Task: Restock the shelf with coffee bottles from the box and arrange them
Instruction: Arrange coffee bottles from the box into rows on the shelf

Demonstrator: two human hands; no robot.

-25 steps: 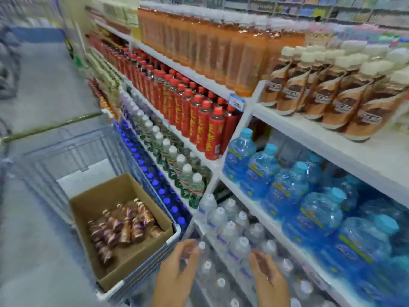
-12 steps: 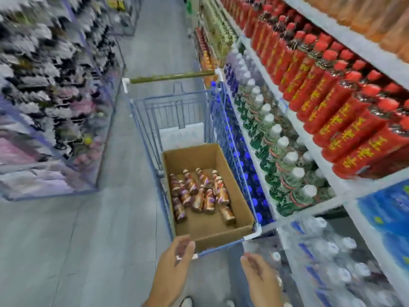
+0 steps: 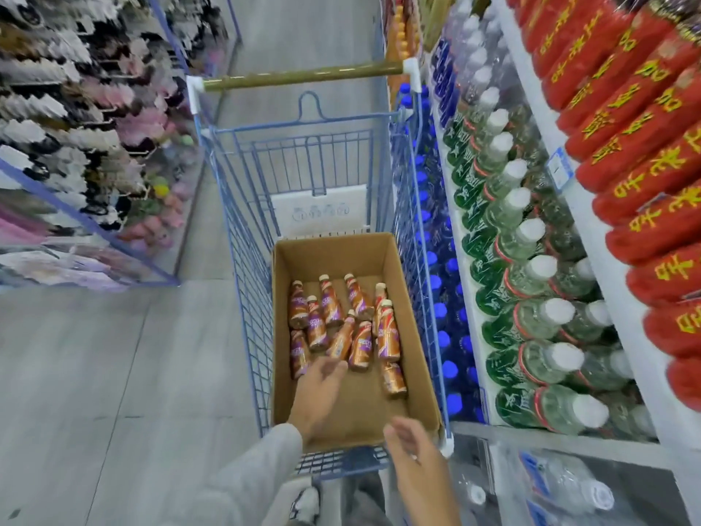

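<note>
Head camera looks down a shop aisle with a grey floor [image 3: 113,373]. On the right stands a tall white shelf [image 3: 603,260] full of drinks: red bottles [image 3: 626,119] with yellow writing up top, green bottles [image 3: 508,244] with white caps under them, and blue-capped bottles [image 3: 436,282] lowest, right next to the cart. Clear water bottles [image 3: 569,487] sit in the near right corner. On the left is a rack [image 3: 76,127] of small things, too blurry to name. In the middle is a blue wire cart [image 3: 242,260] with a gold-brown handle [image 3: 303,74] at its far end. A brown cardboard box [image 3: 333,252] fills the near part of the cart, open at the top. About ten coffee bottles [image 3: 387,332] lie flat on the bottom of the box, in a loose bunch toward the middle, most with their caps pointing away. They are small, with orange, brown and purple wrappers and pale cream caps. One lies a bit apart, closer to the near right side. The left hand [image 3: 318,389], in a grey sleeve [image 3: 246,480], reaches into the box with its fingers loose and spread, right by the nearest bottles, holding nothing; I cannot tell if it touches one. The right hand [image 3: 413,446] hangs over the near edge of the box, fingers relaxed, holding nothing too.
</note>
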